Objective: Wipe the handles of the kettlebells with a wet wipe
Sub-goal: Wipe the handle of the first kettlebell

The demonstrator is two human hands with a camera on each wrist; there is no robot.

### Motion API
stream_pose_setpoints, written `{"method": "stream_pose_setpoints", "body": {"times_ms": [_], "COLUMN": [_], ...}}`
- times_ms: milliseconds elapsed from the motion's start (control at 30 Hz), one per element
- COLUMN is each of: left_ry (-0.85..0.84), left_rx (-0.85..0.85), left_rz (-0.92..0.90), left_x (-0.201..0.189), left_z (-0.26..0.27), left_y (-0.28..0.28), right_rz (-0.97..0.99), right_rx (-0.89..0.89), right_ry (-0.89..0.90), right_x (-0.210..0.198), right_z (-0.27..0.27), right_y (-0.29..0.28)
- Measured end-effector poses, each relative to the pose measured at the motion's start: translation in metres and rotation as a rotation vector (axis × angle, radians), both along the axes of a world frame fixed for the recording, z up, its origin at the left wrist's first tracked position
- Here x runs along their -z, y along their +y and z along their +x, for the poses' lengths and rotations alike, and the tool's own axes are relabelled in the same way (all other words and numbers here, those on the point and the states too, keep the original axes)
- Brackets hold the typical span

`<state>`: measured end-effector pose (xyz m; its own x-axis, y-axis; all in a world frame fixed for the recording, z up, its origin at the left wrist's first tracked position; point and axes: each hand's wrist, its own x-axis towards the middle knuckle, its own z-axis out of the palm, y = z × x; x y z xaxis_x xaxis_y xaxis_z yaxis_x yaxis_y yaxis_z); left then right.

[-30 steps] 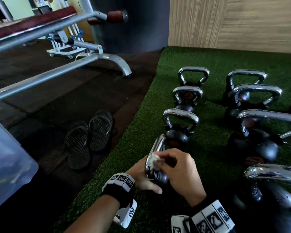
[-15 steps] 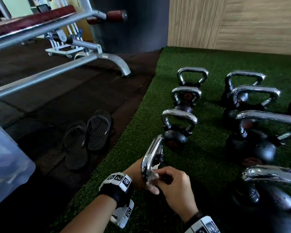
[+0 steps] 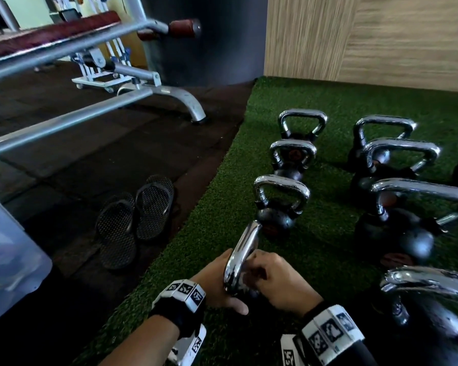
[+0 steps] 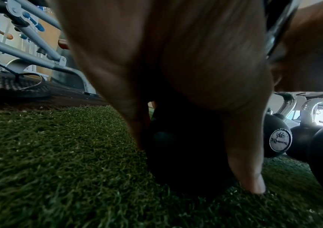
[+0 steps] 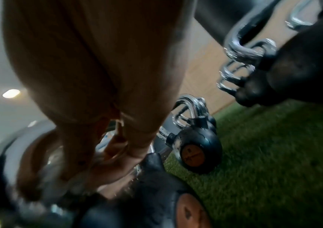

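Green turf (image 3: 315, 260) covers the right side of the floor; dark rubber flooring (image 3: 90, 159) lies to its left. 2 black sandals (image 3: 135, 217) rest side by side on the rubber, just beside the turf edge. A grey-framed bench (image 3: 95, 112) with a dark red pad (image 3: 48, 35) and roller (image 3: 183, 27) stands at upper left. A translucent plastic bin (image 3: 8, 260) occupies the lower left edge. A wood-grain wall (image 3: 368, 38) borders the turf at the rear, beside a dark panel (image 3: 222, 43).

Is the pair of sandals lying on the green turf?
No, the sandals lie on the dark rubber floor, left of the turf edge.
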<state>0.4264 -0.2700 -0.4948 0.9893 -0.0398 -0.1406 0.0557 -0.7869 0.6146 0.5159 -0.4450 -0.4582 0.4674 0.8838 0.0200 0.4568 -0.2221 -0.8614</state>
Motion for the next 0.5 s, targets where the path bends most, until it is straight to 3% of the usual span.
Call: {"method": "stream_pose_setpoints", "body": {"times_ms": [100,167,233,400,500], "left_ry": [-0.014,-0.012,0.012,0.08,0.063], "left_rx": [-0.014,0.032,-0.007,-0.073,-0.174], "left_rz": [-0.017,0.051,-0.003,-0.113,-0.231], "left_x": [0.002,0.002,0.0,-0.004,-0.005], "left_z": [-0.002,0.0,0.0,-0.003,-0.003], "left_y": [0.0,-0.001,-0.002,-0.006,-0.009], "right_rz": [-0.022,-0.048,-0.05,0.086,0.304], "right_rx": [-0.1,-0.104,-0.113,-0.105,0.114], "right_ry": [0.124,0.106,0.123,0.568,0.826], "right_x": [-0.003,-0.001,0.004,0.014,0.023], "right_z": [0.006,0.009,0.009,-0.001,-0.014], "right_y": [0.001,0.004,0.008,0.002,0.008]}}
